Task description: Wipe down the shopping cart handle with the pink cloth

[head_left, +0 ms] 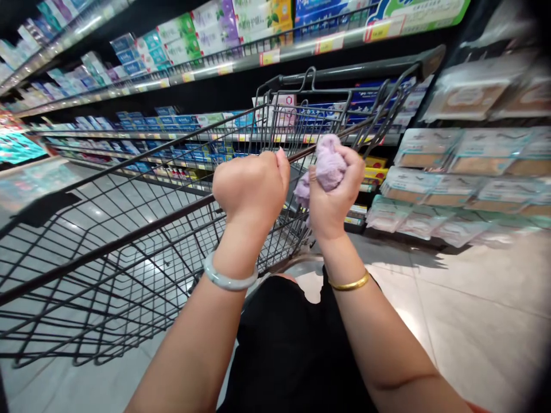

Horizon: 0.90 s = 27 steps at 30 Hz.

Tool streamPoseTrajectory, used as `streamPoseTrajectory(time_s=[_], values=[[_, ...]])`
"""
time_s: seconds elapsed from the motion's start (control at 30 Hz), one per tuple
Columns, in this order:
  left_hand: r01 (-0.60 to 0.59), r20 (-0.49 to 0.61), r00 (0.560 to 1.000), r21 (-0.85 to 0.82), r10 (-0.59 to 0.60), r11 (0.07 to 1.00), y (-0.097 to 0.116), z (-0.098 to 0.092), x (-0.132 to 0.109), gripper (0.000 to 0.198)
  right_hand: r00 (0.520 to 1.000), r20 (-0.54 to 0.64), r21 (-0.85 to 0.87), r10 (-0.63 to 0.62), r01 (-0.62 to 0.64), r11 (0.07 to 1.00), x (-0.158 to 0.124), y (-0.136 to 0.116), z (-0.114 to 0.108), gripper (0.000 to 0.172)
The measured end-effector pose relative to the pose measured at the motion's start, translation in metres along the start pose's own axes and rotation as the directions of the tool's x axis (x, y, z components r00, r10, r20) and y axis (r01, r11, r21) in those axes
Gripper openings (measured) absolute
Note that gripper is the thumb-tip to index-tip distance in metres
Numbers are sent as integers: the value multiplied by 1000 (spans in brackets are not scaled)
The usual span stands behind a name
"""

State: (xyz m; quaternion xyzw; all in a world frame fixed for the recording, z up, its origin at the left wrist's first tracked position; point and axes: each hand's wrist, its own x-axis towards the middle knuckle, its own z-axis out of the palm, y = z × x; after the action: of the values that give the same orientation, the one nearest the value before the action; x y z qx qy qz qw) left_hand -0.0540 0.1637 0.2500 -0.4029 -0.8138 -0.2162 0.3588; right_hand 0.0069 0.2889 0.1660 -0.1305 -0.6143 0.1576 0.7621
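Note:
My right hand [336, 186] is closed around a crumpled light purple cloth [330, 163], part of which hangs out on its left side. It is at the side of a dark wire shopping cart [167, 252]. My left hand [252, 183] is a fist over the cart's brown side rail [172, 217], seemingly wrapped around it; the fingertips are hidden behind the back of the hand. A pale bangle circles the left wrist and a gold one the right. The cart's grey push handle [357, 71] lies beyond my hands, toward the upper right.
Shelves of boxed goods [215, 26] with price tags run behind the cart. Hanging clear packs [434, 149] cover a rack on the right. Tiled floor [465, 292] shows at the lower right, and my black-clothed lap [297, 350] is below my hands.

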Motion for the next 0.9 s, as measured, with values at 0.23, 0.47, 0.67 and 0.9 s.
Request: streamPoseTrajectory(time_s=[0.23, 0.47, 0.67, 0.9], values=[[-42, -21, 999, 24, 43, 999, 6, 7, 3, 63, 998, 32, 10, -59, 59, 998, 2, 6, -1, 37], [-20, -22, 1000, -28, 19, 999, 7, 9, 5, 62, 998, 53, -15, -41, 42, 999, -1, 0, -2, 39], [-85, -81, 993, 59, 89, 995, 5, 10, 5, 64, 996, 84, 48, 27, -31, 998, -3, 18, -5, 41], [-64, -82, 994, 58, 69, 996, 4, 12, 6, 64, 996, 91, 20, 10, -12, 1000, -5, -2, -2, 39]])
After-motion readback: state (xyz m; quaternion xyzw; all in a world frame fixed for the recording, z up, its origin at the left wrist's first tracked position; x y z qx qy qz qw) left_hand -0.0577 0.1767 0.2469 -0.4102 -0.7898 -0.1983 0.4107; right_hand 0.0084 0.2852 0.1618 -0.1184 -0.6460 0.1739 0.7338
